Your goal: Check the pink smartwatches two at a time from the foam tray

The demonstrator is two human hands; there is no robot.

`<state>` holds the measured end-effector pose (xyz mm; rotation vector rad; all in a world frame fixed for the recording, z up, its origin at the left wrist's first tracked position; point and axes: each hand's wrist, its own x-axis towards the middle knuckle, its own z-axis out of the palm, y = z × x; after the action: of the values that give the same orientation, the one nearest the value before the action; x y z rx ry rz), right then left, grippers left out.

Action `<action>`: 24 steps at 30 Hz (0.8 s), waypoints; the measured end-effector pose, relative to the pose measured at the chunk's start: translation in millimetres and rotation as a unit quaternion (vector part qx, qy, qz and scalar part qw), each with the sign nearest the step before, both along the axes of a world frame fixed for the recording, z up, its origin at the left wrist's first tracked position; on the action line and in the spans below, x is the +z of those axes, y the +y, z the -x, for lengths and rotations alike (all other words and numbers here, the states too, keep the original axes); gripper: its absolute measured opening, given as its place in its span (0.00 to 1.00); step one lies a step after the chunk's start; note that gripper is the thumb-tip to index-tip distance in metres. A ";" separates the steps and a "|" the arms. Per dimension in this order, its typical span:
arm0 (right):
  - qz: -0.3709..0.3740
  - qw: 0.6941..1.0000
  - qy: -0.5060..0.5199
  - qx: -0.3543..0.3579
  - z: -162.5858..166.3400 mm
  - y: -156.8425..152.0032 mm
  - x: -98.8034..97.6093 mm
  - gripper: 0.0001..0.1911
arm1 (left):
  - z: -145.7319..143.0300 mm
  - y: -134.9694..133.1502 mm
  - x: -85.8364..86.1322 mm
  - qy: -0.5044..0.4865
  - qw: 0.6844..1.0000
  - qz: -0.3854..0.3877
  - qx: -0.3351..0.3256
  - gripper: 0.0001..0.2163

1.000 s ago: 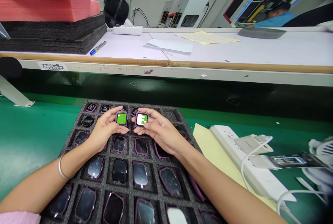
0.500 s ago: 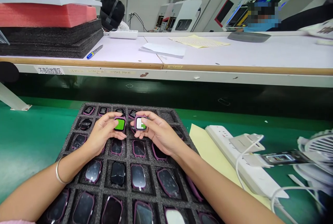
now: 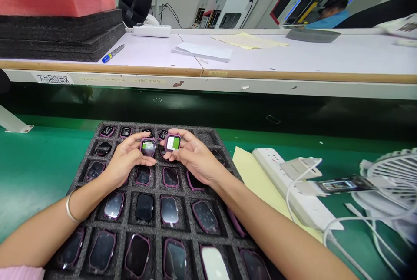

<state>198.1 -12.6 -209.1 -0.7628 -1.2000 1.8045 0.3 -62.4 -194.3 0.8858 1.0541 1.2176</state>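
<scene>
My left hand (image 3: 125, 158) grips a purple-cased smartwatch body (image 3: 147, 146) whose screen shows a small green band on a mostly dark face. My right hand (image 3: 192, 158) holds a second purple watch body (image 3: 172, 142) with a lit green and white screen. Both are held just above the far rows of a black foam tray (image 3: 81, 171). The tray's pockets hold several more watch bodies (image 3: 169, 210) with dark screens. A bangle sits on my left wrist.
A white power strip (image 3: 293, 197) with plugs and cables lies right of the tray, on a yellow sheet (image 3: 247, 171). A white fan (image 3: 391, 176) stands at the far right. A raised shelf (image 3: 293, 60) behind carries foam stacks (image 3: 61, 32), a blue pen (image 3: 112, 53) and papers. Other people sit beyond.
The left watch's screen went from solid green to mostly dark with a green band. The right watch's screen changed pattern. The view shifted slightly; my hands stayed over the tray's far rows.
</scene>
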 end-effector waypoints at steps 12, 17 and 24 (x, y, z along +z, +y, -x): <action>-0.001 1.000 -0.015 -0.021 -0.6 2.5 -0.9 0.23 | 0.1 0.5 0.7 0.009 1.000 -0.007 -0.009 0.24; -0.019 1.000 -0.019 -0.006 -0.6 1.5 -1.2 0.24 | 0.0 1.8 0.8 0.008 1.000 -0.008 -0.007 0.24; -0.023 0.999 -0.024 0.002 -0.3 1.0 -1.2 0.26 | -1.0 2.3 0.8 0.013 1.000 -0.004 -0.006 0.25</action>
<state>198.4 -11.6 -210.2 -0.7822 -1.2707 1.7641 1.3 -60.1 -193.5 0.9151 1.0637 1.2041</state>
